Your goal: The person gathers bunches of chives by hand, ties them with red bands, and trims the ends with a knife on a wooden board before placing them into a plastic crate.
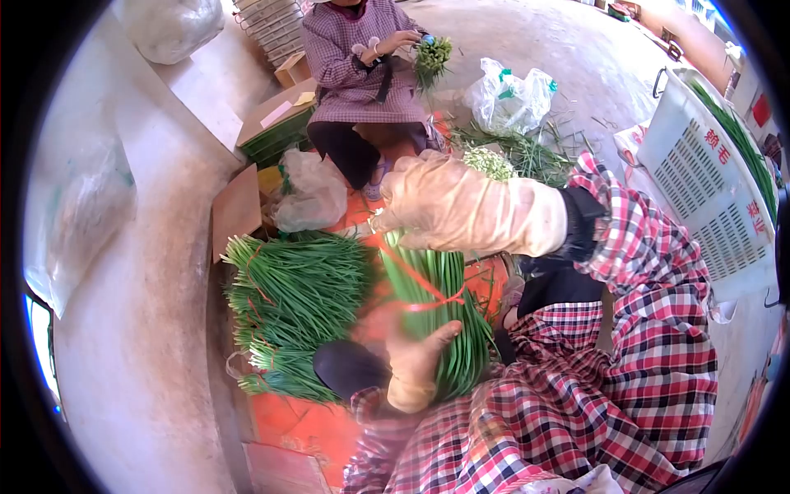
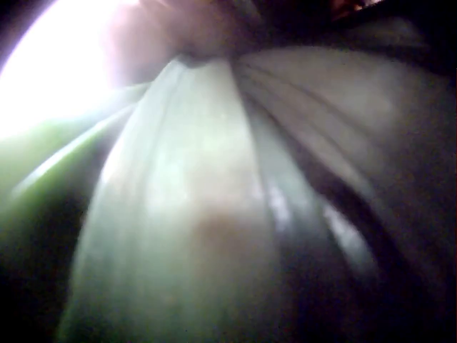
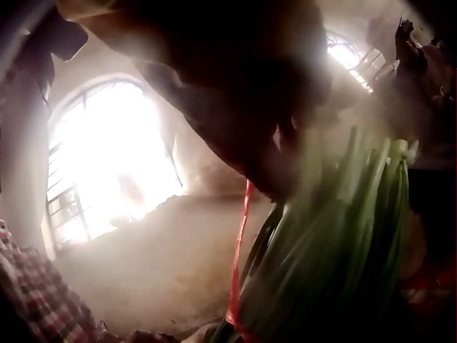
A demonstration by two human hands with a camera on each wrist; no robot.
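A bunch of long green chives (image 1: 428,272) lies against the lap, circled by a red plastic strand (image 1: 424,284). My gloved left hand (image 1: 415,354) grips the bunch low down, thumb across the stalks; its fingers are blurred. Blurred pale green stalks (image 2: 207,186) fill the left wrist view. Over the bunch's upper end, my gloved right hand (image 1: 444,202) pinches the strand, which is stretched from there to the loop. In the right wrist view the red strand (image 3: 239,264) runs down from the dark hand (image 3: 235,93) beside the stalks (image 3: 343,236).
Tied chive bunches (image 1: 300,280) are piled at left on the orange sheet (image 1: 288,420). Another person (image 1: 362,74) sits opposite, holding a small green bunch (image 1: 432,58). Plastic bags (image 1: 510,99) and loose stalks lie beyond; a white crate (image 1: 699,173) stands at right.
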